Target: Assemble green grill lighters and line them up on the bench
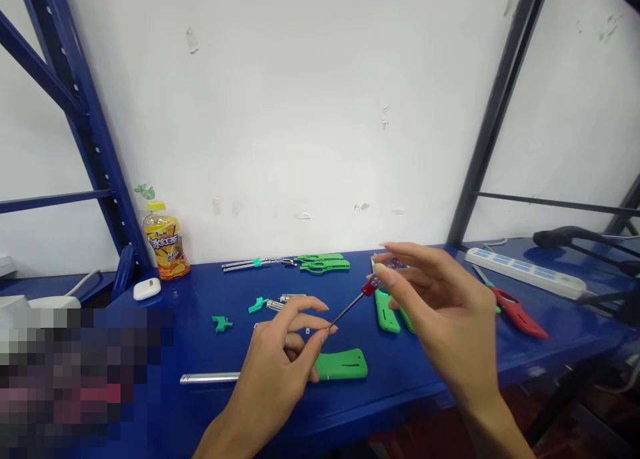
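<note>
My right hand (445, 306) holds a screwdriver (371, 286) by its red and clear handle, the shaft slanting down to the left. At the shaft's tip, the thumb and a finger of my left hand (280, 356) are pinched together. Whether a small part sits there too is too small to tell. Under my left hand lies a lighter with a green handle (345, 366) and a long metal tube (210, 378), its middle hidden by the hand. Behind my right hand are more green handle pieces (387, 312), partly covered.
Green triggers (221, 323), metal tubes (240, 266) and green shell halves (323, 264) lie farther back on the blue table (200, 292). A drink bottle (166, 242) and white earbud case (147, 289) stand left. Red-handled scissors (517, 312) and a power strip (525, 272) lie right.
</note>
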Tool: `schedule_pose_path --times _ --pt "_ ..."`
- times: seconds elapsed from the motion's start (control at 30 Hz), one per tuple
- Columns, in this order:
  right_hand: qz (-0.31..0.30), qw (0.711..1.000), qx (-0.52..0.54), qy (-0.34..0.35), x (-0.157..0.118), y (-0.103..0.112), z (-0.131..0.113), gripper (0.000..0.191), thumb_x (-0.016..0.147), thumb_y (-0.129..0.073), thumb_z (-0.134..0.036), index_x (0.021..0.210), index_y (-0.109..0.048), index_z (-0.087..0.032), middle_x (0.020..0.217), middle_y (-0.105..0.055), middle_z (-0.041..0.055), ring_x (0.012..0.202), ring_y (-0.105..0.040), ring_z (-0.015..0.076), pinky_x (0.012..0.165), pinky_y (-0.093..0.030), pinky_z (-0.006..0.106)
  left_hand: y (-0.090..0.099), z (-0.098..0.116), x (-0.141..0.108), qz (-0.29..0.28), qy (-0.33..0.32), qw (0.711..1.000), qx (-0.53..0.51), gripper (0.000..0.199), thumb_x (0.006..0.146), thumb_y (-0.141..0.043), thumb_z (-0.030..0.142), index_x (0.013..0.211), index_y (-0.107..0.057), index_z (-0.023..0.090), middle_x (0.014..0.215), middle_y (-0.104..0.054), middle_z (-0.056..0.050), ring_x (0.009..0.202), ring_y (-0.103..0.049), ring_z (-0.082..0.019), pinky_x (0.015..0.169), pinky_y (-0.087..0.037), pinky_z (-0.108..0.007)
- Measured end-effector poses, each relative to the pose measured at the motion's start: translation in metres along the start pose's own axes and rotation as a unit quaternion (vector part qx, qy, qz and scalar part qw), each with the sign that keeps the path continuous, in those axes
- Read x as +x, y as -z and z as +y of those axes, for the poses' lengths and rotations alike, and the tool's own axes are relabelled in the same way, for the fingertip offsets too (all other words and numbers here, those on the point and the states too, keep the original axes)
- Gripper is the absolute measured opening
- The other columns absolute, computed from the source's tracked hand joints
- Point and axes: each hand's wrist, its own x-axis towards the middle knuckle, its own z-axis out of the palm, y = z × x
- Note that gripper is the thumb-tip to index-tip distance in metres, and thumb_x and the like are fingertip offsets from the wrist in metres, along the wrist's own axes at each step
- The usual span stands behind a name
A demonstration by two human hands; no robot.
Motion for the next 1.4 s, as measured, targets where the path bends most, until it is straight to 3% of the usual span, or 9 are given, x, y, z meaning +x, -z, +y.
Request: schedule_pose_path --times 0.17,0.27,0.37,0.43,0.53,0.87,1.1,1.4 --pt "-0.042 0.998 -0.042 0.012 0.000 0.002 -0.003 0.012 0.092 -0.077 -0.026 0.103 -0.079 -0.030 0.092 -0.081 -0.0017 0.074 -0.077 0.0158 0.054 -0.059 0.022 -0.012 -0.008 0.000 0.007 -0.003 0.999 0.031 0.014 0.098 -0.062 0.036 0.109 -0.060 0.027 0.095 -0.080 -0.001 0.071 -0.075 -0.016 0.057 -0.048 -0.023" --pt "-0.075 0.995 -0.064 0.003 0.001 0.005 -0.003 0.010 0.093 -0.075 -0.027 0.102 -0.078 -0.030 0.092 -0.081 -0.0023 0.078 -0.078 0.0166 0.055 -0.059 0.021 -0.019 -0.012 0.001 0.031 -0.009 0.997 0.067 0.006 0.096 -0.062 0.032 0.100 -0.060 0.027 0.094 -0.080 0.003 0.064 -0.069 -0.014 0.058 -0.045 -0.025" --pt "-0.102 0.991 -0.086 -0.008 0.003 0.007 -0.004 0.006 0.094 -0.074 -0.028 0.099 -0.077 -0.029 0.090 -0.081 -0.0035 0.079 -0.078 0.0159 0.056 -0.059 0.020 -0.025 -0.014 0.001 0.024 -0.016 0.997 0.073 0.005 0.096 -0.062 0.028 0.095 -0.057 0.027 0.093 -0.080 0.004 0.080 -0.073 -0.016 0.072 -0.048 -0.026" --pt "-0.128 0.987 -0.100 -0.018 0.004 0.007 -0.004 0.006 0.094 -0.073 -0.027 0.098 -0.077 -0.029 0.088 -0.081 -0.0044 0.078 -0.078 0.0149 0.055 -0.058 0.018 -0.029 -0.015 0.000 0.006 -0.007 0.997 0.078 0.007 0.095 -0.061 0.024 0.097 -0.056 0.028 0.093 -0.080 0.005 0.093 -0.075 -0.018 0.080 -0.048 -0.027" --pt "-0.153 0.982 -0.111 -0.023 0.005 0.006 -0.002 0.008 0.095 -0.072 -0.023 0.098 -0.076 -0.028 0.085 -0.080 -0.0054 0.078 -0.078 0.0136 0.056 -0.057 0.017 -0.033 -0.016 -0.002 -0.016 -0.002 0.995 0.099 0.014 0.095 -0.059 0.019 0.104 -0.058 0.029 0.095 -0.080 0.005 0.095 -0.075 -0.019 0.084 -0.047 -0.030" --pt "-0.231 0.954 -0.182 0.061 -0.003 0.005 -0.007 0.010 0.100 -0.068 -0.024 0.108 -0.072 -0.028 0.096 -0.079 -0.0067 0.084 -0.075 0.0113 0.068 -0.052 0.021 -0.046 -0.020 -0.001 -0.054 -0.022 0.989 0.138 0.034 0.095 -0.060 0.017 0.125 -0.059 0.030 0.102 -0.082 0.001 0.106 -0.075 -0.026 0.103 -0.049 -0.043" --pt "-0.286 0.935 -0.201 0.053 0.002 0.014 -0.007 0.010 0.101 -0.065 -0.023 0.107 -0.072 -0.028 0.093 -0.078 -0.0065 0.082 -0.073 0.0128 0.070 -0.050 0.024 -0.061 -0.026 0.006 -0.071 -0.048 0.983 0.163 0.033 0.095 -0.056 0.013 0.125 -0.063 0.025 0.104 -0.080 -0.004 0.102 -0.073 -0.030 0.090 -0.051 -0.040" --pt "-0.283 0.936 -0.207 0.033 0.006 0.017 -0.003 0.007 0.102 -0.065 -0.027 0.105 -0.071 -0.027 0.093 -0.078 -0.0048 0.082 -0.073 0.0150 0.071 -0.049 0.026 -0.061 -0.031 0.005 -0.069 -0.060 0.982 0.165 0.033 0.097 -0.056 0.013 0.128 -0.060 0.024 0.101 -0.077 -0.002 0.102 -0.070 -0.026 0.090 -0.048 -0.037"
